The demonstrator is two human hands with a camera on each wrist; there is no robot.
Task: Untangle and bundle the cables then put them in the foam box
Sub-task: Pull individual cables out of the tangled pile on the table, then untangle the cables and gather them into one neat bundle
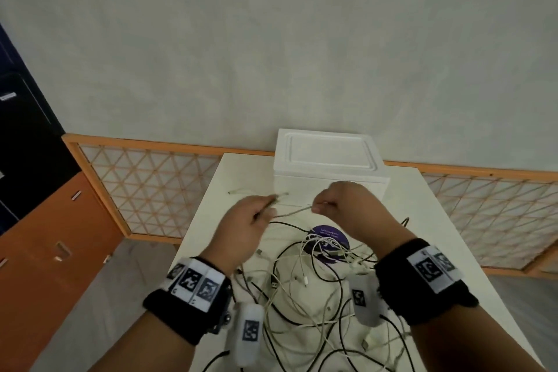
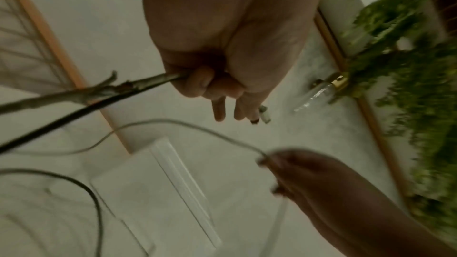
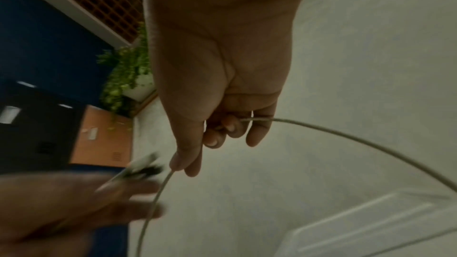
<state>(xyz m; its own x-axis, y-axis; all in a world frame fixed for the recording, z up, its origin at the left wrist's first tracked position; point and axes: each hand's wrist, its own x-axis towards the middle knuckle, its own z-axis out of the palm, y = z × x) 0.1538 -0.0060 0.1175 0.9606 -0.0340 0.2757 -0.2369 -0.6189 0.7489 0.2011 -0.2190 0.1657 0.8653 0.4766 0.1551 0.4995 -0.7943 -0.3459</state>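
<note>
Left hand [image 1: 244, 220] curls round a thin whitish cable [image 1: 294, 211]; right hand [image 1: 335, 202] pinches it too; tangled black and white cords [image 1: 302, 287] sprawl on the smooth counter [image 1: 437, 220]; blocky foam box [image 1: 329, 160] sits lidded.

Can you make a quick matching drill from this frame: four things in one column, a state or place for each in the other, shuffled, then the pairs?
Things:
1. foam box
2. left hand
3. right hand
4. cable pile

States or places:
A. lying tangled on the table, near the wrists
B. at the far end of the table, lid on
C. pinching a pale cable, raised in front of the box
D. gripping cable ends, one pale and one black

Pairs: 1-B, 2-D, 3-C, 4-A
</note>
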